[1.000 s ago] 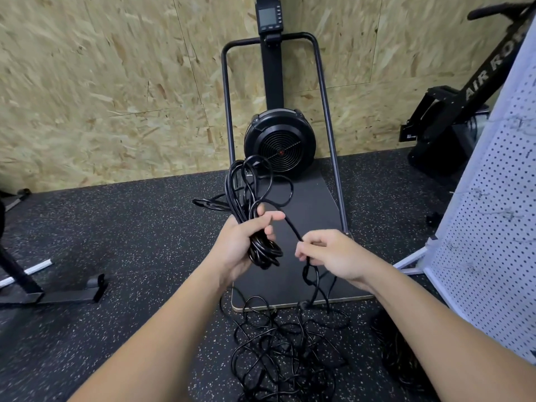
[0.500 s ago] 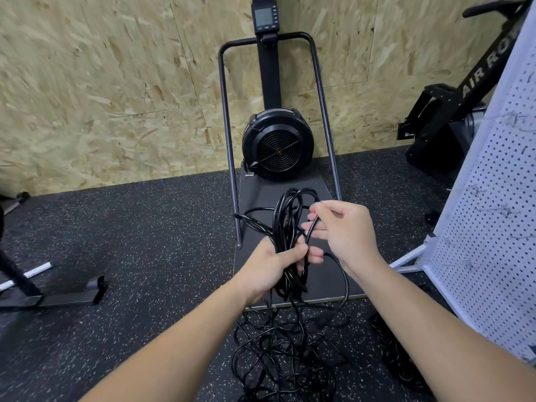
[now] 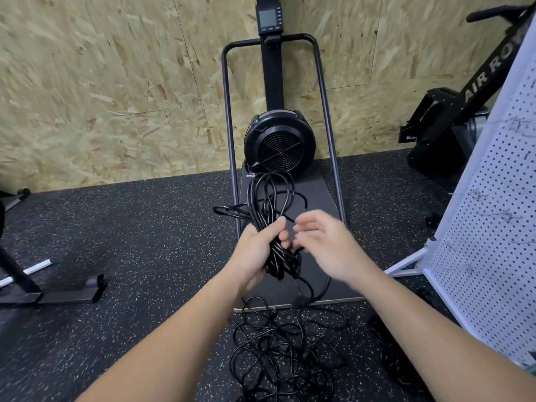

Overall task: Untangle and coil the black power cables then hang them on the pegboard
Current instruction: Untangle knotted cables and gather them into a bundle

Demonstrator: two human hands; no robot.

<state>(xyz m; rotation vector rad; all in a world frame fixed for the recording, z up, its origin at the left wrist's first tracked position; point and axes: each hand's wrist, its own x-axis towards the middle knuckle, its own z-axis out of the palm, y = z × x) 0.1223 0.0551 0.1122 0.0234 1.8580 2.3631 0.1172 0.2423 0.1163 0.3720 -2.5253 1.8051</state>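
My left hand point(image 3: 256, 253) grips a bundle of coiled black cable point(image 3: 271, 198) at its middle; loops stand up above my fist and more hang below it. My right hand point(image 3: 324, 242) hovers just right of the bundle, blurred, fingers loosely spread and holding nothing. A strand runs from the bundle down to a tangled heap of black cable point(image 3: 284, 349) on the floor between my forearms. The white pegboard point(image 3: 493, 227) stands on its frame at the right.
A black fan-wheel exercise machine point(image 3: 278, 140) with a tubular frame and a flat platform stands straight ahead against the chipboard wall. Another black machine point(image 3: 452, 111) is at the back right, a stand's black foot point(image 3: 52, 294) at the left. A second dark cable pile point(image 3: 391, 352) lies by the pegboard.
My right hand laid another loop onto the bundle, then let go of the cable and dropped lower beside it. My left hand kept its grip and moved slightly left.
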